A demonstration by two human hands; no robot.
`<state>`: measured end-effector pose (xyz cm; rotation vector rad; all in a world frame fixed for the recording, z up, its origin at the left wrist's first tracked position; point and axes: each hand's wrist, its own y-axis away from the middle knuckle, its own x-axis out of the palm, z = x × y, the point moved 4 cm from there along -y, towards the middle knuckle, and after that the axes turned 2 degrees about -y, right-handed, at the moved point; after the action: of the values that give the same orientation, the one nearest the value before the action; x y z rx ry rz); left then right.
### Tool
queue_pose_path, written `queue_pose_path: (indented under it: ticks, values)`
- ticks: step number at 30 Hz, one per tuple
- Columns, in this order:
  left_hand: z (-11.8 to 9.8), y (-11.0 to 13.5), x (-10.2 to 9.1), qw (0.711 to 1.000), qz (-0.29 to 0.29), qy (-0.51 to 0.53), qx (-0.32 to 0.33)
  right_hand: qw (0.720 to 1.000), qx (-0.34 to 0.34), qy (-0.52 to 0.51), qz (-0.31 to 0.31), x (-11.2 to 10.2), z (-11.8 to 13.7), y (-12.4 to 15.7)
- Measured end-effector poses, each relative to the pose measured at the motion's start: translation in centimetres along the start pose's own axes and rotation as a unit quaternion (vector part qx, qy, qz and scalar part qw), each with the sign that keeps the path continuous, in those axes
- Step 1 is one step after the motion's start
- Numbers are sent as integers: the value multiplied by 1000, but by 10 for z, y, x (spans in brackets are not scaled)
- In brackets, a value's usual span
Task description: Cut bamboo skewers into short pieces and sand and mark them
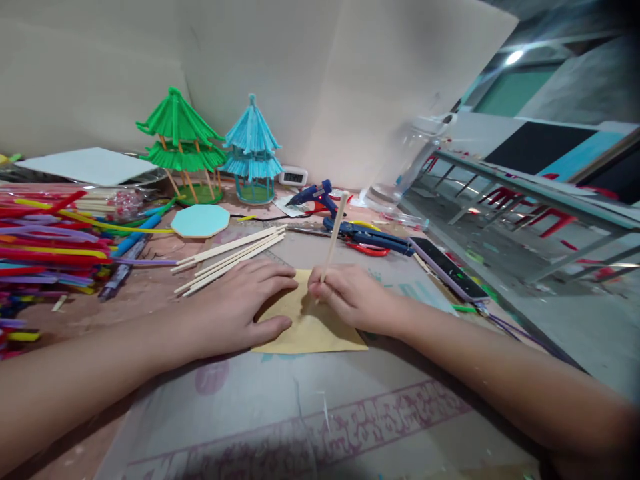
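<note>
A tan sheet of sandpaper [313,327] lies flat on the cardboard work surface [280,413]. My left hand [235,307] presses on its left side with fingers stretched flat. My right hand [350,293] is closed around a thin wooden stick [334,233], held nearly upright with its lower end on the sheet's top edge. A bundle of similar wooden sticks [230,257] lies just beyond my left hand.
A pile of coloured straws [45,247] fills the left. Green [180,143] and blue [251,150] straw pagodas stand at the back, with a pale octagon piece [200,220], a blue glue gun [313,197], pliers [373,238] and a phone [449,270].
</note>
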<state>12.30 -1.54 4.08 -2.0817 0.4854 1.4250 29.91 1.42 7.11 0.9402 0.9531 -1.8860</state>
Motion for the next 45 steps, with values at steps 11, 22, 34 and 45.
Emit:
queue_pose_path:
  ticks: [11,22,34,45]
  values:
    - [-1,-2,-1,1000,-12,8,-4,973,122,-180,-82,-6,-25,-6]
    - [-7,-1,-11,997,-67,26,41,720,193,-664,-60,23,-33,-11]
    - [-16,4,-24,981,-153,-4,116,727,184,-659,-61,26,-31,-13]
    - [-16,2,-24,983,-129,75,109,735,164,-655,-55,26,-31,-12]
